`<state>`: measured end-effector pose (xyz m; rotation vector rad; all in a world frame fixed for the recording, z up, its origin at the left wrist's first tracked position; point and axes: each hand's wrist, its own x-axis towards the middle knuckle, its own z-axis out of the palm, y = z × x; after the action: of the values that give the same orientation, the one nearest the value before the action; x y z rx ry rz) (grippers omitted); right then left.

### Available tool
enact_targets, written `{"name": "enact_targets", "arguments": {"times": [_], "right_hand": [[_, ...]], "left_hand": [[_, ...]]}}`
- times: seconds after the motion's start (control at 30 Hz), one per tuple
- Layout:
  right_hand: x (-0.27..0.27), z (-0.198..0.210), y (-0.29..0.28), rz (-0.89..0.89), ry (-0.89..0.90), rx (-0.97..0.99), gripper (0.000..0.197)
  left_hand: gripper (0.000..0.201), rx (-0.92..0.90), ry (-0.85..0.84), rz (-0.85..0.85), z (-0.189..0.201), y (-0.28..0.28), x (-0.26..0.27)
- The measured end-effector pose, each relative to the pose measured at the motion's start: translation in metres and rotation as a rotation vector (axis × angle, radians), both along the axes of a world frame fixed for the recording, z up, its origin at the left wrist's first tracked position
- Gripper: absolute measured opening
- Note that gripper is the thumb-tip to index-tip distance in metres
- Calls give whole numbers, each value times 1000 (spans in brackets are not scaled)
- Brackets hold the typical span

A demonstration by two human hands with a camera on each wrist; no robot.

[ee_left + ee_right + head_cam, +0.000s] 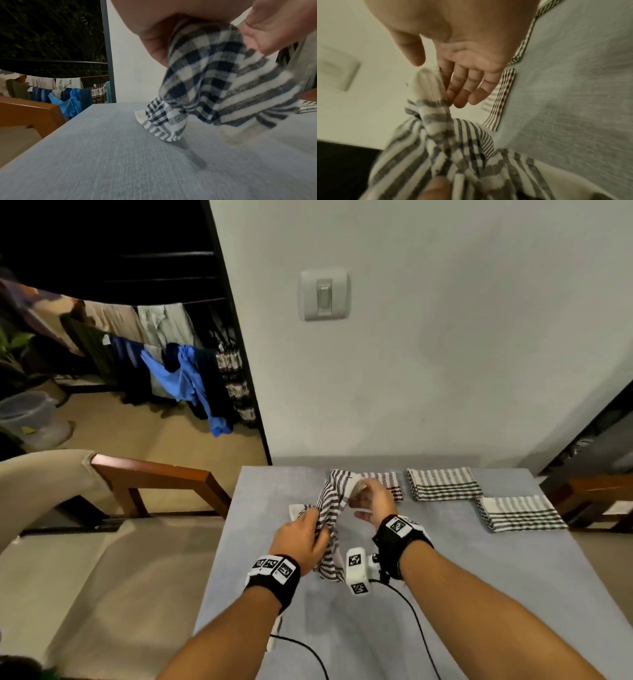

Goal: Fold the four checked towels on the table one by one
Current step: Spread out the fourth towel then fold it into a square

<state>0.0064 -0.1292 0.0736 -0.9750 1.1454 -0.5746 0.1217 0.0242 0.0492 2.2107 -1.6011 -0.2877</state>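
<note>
A crumpled blue-and-white checked towel (329, 508) hangs bunched between both hands above the grey table (445, 577). My left hand (317, 534) grips its lower bunch, with thumb and fingers closed round the cloth (214, 81). My right hand (359, 494) is higher and farther back and pinches the towel's pale upper corner (428, 83) between thumb and fingers. One end of the towel (163, 121) touches the table. Three folded checked towels lie at the back right: one (387, 479) partly behind my right hand, one (443, 484) beside it, and one (520, 513) nearer the right edge.
The table's far edge meets a wall with a light switch (325, 294). A wooden chair (154, 477) stands to the left and another (589, 494) to the right. Black cables (308, 648) trail over the near part of the table. A loaded clothes rack (188, 364) stands beyond the doorway.
</note>
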Motion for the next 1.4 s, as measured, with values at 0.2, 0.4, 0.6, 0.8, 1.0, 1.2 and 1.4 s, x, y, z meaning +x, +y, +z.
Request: {"name": "enact_targets", "arguments": {"times": [0.2,0.4,0.6,0.8,1.0,1.2,1.4], "right_hand": [[-33,52,10,124,125,-421,23],[-51,117,2,455,159,-714,20],[-91,165,-32,306,301,-941,18],[-126,181,-15,31,307,-1245,18],[-173,159,-14,119,395,-1094,59],[-210,141,-25,68,642,-1145,76],[-252,134,-48,198,994,-1232,39]], "left_hand": [[47,-48,-7,-11,26,2,-22],[57,-318,89,-82,112,-45,-31],[28,-299,226,-51,180,-81,-58],[32,-480,339,80,226,-114,-109],[30,-473,227,86,248,-128,-164],[37,-476,-86,4,252,-127,-217],[29,-607,-181,227,262,-112,-233]]}}
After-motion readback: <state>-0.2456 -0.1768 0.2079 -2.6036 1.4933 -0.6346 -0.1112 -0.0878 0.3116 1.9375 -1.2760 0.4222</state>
